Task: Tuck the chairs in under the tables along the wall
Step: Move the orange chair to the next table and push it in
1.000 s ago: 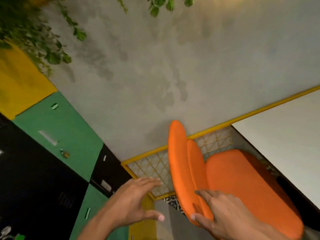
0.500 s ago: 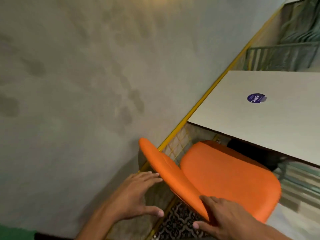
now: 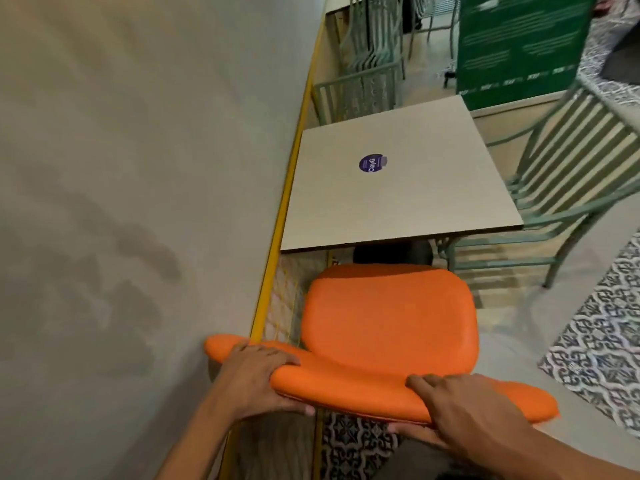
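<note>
Orange chair (image 3: 388,317): padded seat with rounded corners and a smooth, slightly glossy cover; a curved backrest in the same orange runs across the near edge. Legs not visible. The chair faces the tabletop (image 3: 398,188), with the front edge of the seat just short of the tabletop's near edge; the seat is still almost wholly out in the open.

Left hand (image 3: 258,379): closed around the left part of the backrest, fingers lying over the top, thumb underneath. Right hand (image 3: 460,407): closed around the right part of the backrest in the same way, fingers on top, thumb below.

Tabletop: square, pale beige, thin edge, set against the wall (image 3: 138,168). A round purple sticker (image 3: 371,163) sits near its middle. A dark base shows in shadow beneath.

Room: the wall on the left is plain grey with darker blotches; a yellow rail (image 3: 287,188) runs along its foot, with yellow mesh below it beside the chair. A green slatted metal chair (image 3: 568,188) stands on the right side of the tabletop, and more green chairs stand farther along the wall. Floor is pale, with black-and-white patterned tiles (image 3: 602,344) at right and under the backrest. A dark green board (image 3: 523,43) stands at upper right.
</note>
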A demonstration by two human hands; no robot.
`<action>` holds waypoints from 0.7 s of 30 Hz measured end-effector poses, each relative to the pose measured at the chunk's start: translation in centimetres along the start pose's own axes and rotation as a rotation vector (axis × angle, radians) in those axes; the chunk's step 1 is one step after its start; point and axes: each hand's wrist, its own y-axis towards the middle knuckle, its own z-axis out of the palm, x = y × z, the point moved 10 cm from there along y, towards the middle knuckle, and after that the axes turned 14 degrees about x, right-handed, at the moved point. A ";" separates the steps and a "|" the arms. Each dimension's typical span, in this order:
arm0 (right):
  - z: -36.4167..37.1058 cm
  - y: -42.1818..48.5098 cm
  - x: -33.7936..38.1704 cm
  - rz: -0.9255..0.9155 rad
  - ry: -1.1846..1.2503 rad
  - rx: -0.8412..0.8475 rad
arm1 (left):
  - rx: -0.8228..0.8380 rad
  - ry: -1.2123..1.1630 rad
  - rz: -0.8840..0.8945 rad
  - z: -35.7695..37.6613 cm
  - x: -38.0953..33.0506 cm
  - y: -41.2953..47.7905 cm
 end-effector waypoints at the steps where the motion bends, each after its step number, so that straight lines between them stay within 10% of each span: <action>1: -0.2 0.2 -0.1 0.020 0.001 -0.022 | 0.000 0.006 0.018 0.3 0.6 1.0; 8: -2.0 -0.9 0.6 0.231 -0.106 -0.185 | -0.364 -0.008 0.138 -0.5 1.5 1.9; 21: -2.8 -1.7 1.4 0.429 -0.224 -0.335 | -0.417 0.016 0.159 -0.7 0.9 0.2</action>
